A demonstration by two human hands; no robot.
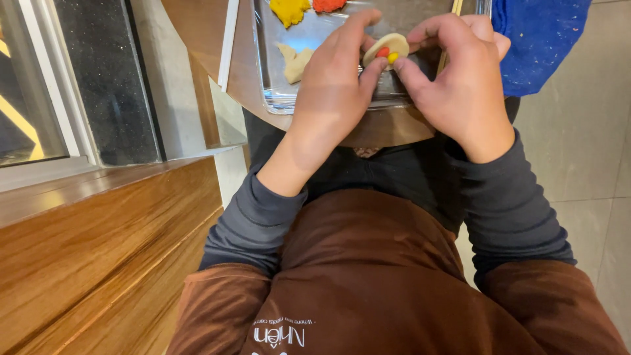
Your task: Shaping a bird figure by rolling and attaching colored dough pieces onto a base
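Cream dough disc (389, 46), flat and round, sits pinched between both hands just above the near rim of a clear glass tray (279, 98); a small red bit (382, 52) and a small yellow bit (392, 58) lie on its face, touching each other; the left hand (332, 85) grips the disc's left edge between thumb and forefinger; the right hand (460, 72) grips its right edge, fingers curled over the top; beyond the left hand, inside the tray, lie a pale dough lump (296, 61), a yellow lump (288, 10) and a red lump (327, 4); a blue cloth (542, 39) lies past the right hand; the tray rests on a round wooden table (246, 72).
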